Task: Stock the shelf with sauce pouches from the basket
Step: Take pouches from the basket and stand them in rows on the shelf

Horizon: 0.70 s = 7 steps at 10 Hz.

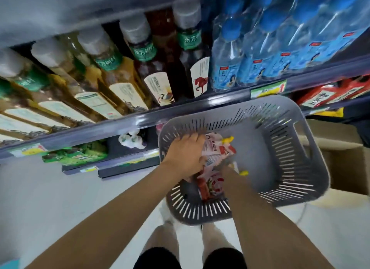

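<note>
Grey basket (288,160) holds sauce pouches (215,148). Left hand (185,155) grips the pile, fingers curled. The right hand (228,169) is blurred among them, so its grip cannot be told.

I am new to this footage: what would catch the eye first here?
First, both hands reach into the grey basket at centre right: the left hand grips the sauce pouches, the right hand is blurred among them. Above, the shelf holds tea bottles at left and blue water bottles at right.
</note>
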Each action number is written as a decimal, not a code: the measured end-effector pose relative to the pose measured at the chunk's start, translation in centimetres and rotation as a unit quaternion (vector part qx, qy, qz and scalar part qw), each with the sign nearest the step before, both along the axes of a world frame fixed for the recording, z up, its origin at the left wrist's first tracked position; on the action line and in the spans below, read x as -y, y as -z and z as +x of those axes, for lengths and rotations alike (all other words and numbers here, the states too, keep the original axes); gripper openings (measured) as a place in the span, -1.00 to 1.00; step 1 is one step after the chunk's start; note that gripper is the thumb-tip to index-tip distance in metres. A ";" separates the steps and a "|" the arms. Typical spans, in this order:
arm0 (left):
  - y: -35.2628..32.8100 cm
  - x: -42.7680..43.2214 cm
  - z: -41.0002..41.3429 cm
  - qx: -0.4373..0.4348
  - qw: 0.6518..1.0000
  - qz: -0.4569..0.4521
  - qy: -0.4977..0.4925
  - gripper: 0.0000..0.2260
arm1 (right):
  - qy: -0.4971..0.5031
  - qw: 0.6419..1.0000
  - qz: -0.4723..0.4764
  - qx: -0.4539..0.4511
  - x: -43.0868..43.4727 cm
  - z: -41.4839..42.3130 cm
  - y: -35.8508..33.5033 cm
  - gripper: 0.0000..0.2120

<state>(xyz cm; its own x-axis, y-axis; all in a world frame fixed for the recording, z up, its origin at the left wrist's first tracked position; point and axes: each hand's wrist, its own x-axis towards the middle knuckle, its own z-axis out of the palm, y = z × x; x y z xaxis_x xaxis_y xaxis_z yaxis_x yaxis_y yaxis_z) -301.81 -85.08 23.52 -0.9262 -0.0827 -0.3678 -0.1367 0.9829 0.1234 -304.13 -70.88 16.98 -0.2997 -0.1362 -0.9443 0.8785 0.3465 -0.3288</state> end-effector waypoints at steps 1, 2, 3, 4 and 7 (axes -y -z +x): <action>1.0 0.3 -0.8 0.010 1.000 -0.002 0.004 -0.45 | 0.040 0.998 -0.020 0.035 -0.8 -0.3 5.0 -0.64; 2.2 0.4 -1.3 0.023 1.000 -0.002 0.002 -0.46 | 0.007 0.997 0.054 0.058 -0.5 -0.7 13.3 -0.19; 3.6 0.4 -1.8 0.049 0.999 -0.002 -0.004 -0.46 | -0.029 0.993 0.078 0.088 0.8 -1.3 5.1 -0.49; 4.8 0.4 -2.2 0.073 0.997 -0.012 -0.006 -0.44 | 0.003 0.992 0.056 0.114 0.7 -1.8 4.7 -0.70; 8.5 0.9 -3.5 0.179 0.981 -0.072 -0.002 -0.30 | 0.025 0.996 0.018 0.084 0.7 -1.7 7.2 -0.63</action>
